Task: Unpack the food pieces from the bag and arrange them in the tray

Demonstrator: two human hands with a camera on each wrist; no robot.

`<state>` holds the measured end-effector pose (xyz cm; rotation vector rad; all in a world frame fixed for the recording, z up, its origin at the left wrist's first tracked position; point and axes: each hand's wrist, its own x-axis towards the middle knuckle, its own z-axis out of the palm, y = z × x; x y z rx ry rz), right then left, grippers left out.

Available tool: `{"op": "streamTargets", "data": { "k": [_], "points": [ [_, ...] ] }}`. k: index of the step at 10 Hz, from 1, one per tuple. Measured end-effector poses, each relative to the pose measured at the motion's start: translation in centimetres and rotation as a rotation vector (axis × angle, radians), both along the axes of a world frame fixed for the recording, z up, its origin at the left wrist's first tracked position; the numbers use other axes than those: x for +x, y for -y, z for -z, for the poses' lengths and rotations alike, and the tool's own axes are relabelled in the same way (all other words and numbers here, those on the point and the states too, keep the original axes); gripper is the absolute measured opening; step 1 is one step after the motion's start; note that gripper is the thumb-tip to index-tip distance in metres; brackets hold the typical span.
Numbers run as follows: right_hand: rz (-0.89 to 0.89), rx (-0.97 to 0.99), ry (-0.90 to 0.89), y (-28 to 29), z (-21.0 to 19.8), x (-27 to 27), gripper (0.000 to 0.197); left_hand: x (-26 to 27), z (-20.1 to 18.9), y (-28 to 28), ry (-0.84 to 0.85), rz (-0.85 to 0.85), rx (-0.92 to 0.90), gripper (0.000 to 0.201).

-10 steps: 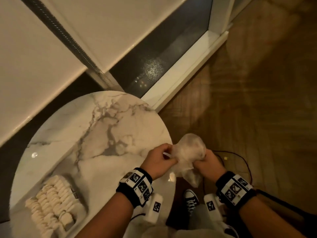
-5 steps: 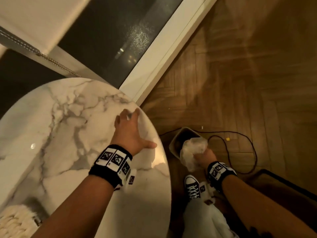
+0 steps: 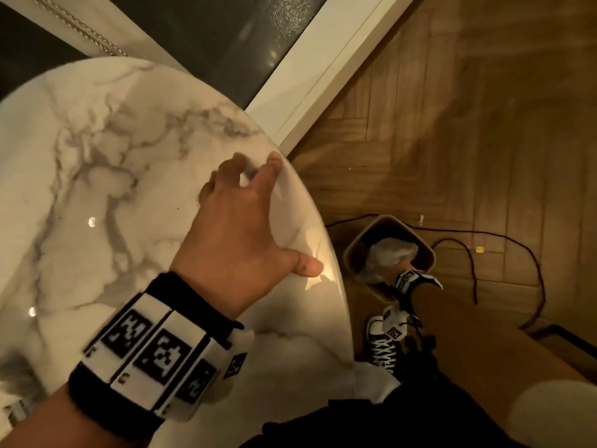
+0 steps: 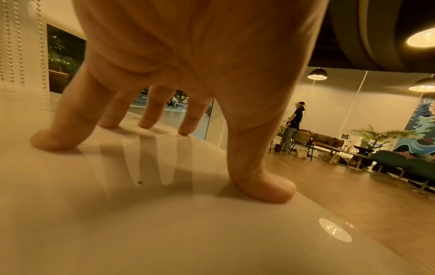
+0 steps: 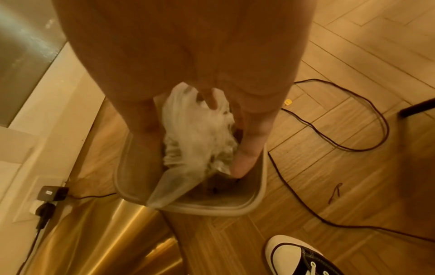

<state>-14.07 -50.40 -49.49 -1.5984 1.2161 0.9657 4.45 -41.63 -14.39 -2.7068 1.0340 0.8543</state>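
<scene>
The left hand (image 3: 239, 218) rests spread, fingers straight, on the marble tabletop (image 3: 97, 176) at frame centre; the right hand (image 5: 188, 78), lower right in the head view, grips the crumpled bag (image 5: 200, 134) over the bin (image 3: 423, 257) on the floor.

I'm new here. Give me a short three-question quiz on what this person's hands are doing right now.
1. True or false: the left hand grips a cup.
2. What does the right hand hold? A) shoe B) crumpled plastic bag C) cable
3. Fill in: the bag is over the ____.

Key: 1. False; its fingertips rest on the marble table. 2. B. 3. Bin on the floor.
</scene>
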Motion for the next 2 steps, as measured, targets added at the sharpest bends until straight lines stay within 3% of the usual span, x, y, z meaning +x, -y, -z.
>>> {"op": "streamTargets", "data": {
  "k": [2],
  "points": [
    [0.345, 0.057, 0.043, 1.15, 1.05, -1.58, 0.093, -0.4, -0.9, 0.7, 0.003, -0.033, 0.024, 0.139]
  ]
}}
